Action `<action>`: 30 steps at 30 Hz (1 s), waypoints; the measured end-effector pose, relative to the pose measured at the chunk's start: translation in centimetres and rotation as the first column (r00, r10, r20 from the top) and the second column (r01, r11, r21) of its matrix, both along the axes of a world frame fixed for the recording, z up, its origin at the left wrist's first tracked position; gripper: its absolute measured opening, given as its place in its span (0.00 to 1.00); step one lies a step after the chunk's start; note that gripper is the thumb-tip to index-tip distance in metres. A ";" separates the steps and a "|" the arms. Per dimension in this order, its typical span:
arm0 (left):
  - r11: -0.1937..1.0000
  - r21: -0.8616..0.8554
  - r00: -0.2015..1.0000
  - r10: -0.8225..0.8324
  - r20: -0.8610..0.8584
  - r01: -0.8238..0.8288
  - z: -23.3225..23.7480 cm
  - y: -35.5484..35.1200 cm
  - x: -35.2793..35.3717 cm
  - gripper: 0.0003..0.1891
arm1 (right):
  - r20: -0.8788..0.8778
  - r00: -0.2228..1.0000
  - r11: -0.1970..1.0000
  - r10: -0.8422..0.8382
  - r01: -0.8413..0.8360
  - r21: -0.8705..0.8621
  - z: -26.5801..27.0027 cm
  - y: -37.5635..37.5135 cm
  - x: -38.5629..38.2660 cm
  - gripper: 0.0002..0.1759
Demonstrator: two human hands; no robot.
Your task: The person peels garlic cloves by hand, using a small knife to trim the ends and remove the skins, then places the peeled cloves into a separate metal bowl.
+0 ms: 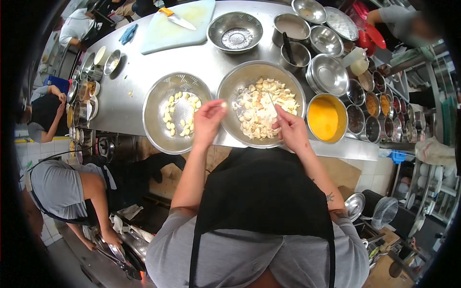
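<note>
Left hand (206, 122): fingers pinched on a garlic clove (223, 103); held up between the colander (157, 98) and the big bowl (240, 77)
Right hand (291, 130): fingers closed round a small knife (272, 102); blade over the big bowl
Big bowl: heaped with cloves and skins; at the table (134, 72) edge
Colander: some peeled cloves inside
Yellow tub (326, 117): just right of the big bowl

A long steel surface (144, 72) is lit brightly; white tiles (36, 149) are seen at left, crowded shelves (432, 177) at right.
</note>
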State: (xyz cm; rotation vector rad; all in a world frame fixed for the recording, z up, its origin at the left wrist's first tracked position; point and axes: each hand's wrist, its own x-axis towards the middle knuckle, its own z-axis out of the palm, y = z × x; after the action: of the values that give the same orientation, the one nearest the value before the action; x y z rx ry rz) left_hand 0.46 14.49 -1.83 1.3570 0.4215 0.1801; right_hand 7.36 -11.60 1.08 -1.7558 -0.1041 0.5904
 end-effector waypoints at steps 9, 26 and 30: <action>0.483 0.875 0.997 -0.044 0.058 -0.029 1.5 1.7 0.9 0.16 | -0.202 0.977 0.990 -0.064 0.089 0.113 -2.6 -0.5 1.1 0.18; 0.429 0.781 0.890 -0.255 -0.378 0.454 -4.9 -4.1 8.8 0.12 | -0.262 0.964 0.964 -0.051 0.116 0.237 -4.2 -1.3 1.1 0.22; 0.813 0.427 0.915 -0.307 -0.261 0.395 -2.4 -4.5 7.1 0.17 | -0.246 0.969 0.950 -0.032 0.106 0.293 -3.3 -1.2 0.6 0.22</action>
State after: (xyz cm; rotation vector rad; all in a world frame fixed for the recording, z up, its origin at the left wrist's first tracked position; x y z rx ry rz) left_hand 7.57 9.98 -4.27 1.9222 0.2733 -0.1658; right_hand 7.97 -12.80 -2.19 -1.3736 0.0346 0.6910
